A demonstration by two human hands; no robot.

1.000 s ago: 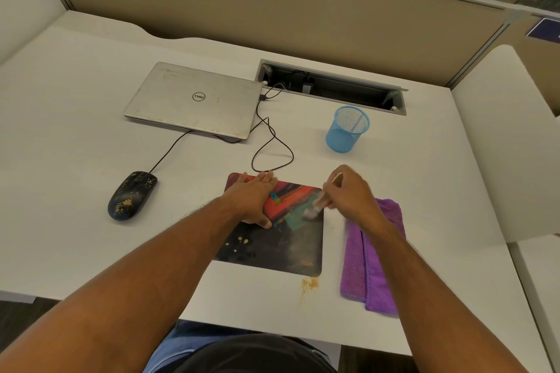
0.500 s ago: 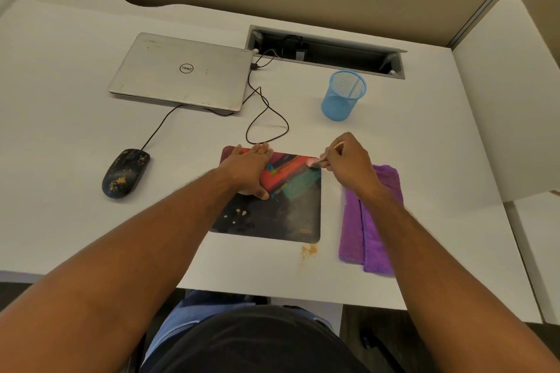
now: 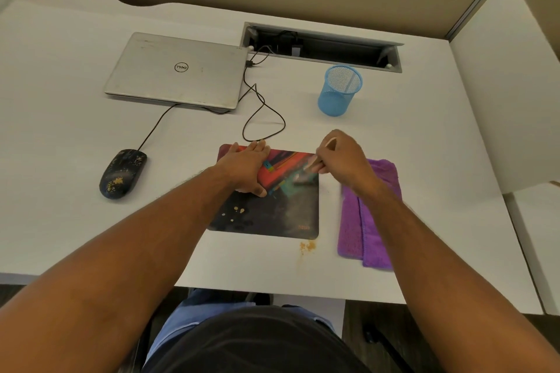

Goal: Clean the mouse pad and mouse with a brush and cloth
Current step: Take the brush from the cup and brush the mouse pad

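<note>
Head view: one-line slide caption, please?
Left hand steadies the mouse pad while the right hand sweeps it with a brush.

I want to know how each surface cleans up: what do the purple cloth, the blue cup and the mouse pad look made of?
The purple cloth looks like soft microfibre or terry: fuzzy matte pile, stitched edge. The blue cup seems to be painted wire mesh, since the light passes through its fine grid. The mouse pad looks like fabric-topped rubber: thin, flat, matte printed face, though its backing is hidden.
</note>
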